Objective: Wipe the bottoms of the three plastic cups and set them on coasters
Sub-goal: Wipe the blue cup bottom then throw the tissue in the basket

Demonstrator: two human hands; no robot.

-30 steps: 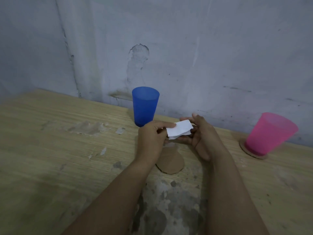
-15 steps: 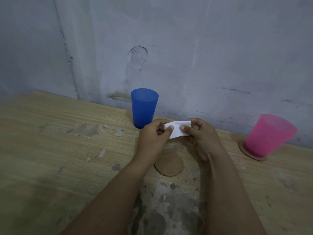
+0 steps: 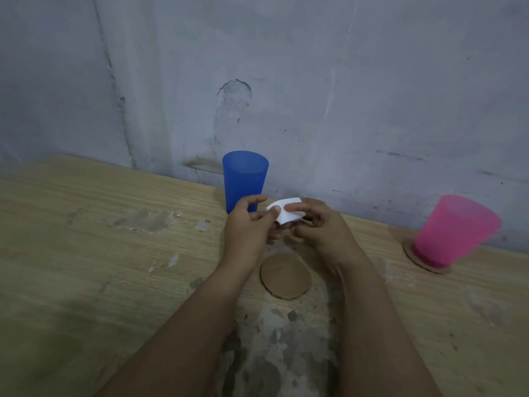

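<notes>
A folded white tissue (image 3: 287, 213) is pinched between my left hand (image 3: 248, 229) and my right hand (image 3: 317, 228), held above the table's middle. Just behind my left hand a blue plastic cup (image 3: 244, 179) stands upright on the bare wood near the wall. A pink plastic cup (image 3: 452, 230) stands at the right on a round cardboard coaster (image 3: 429, 266). A second cardboard coaster (image 3: 285, 275) lies bare on the table below my hands. I see only two cups.
The wooden table (image 3: 86, 253) has worn, flaking patches at the left and a large grey scuffed area (image 3: 274, 353) between my forearms. A cracked grey wall (image 3: 315, 96) runs right behind the table's far edge.
Both hands have kept working the tissue between them; it now looks more folded and bunched. My hands sit slightly farther from the bare coaster. The cups have not moved.
</notes>
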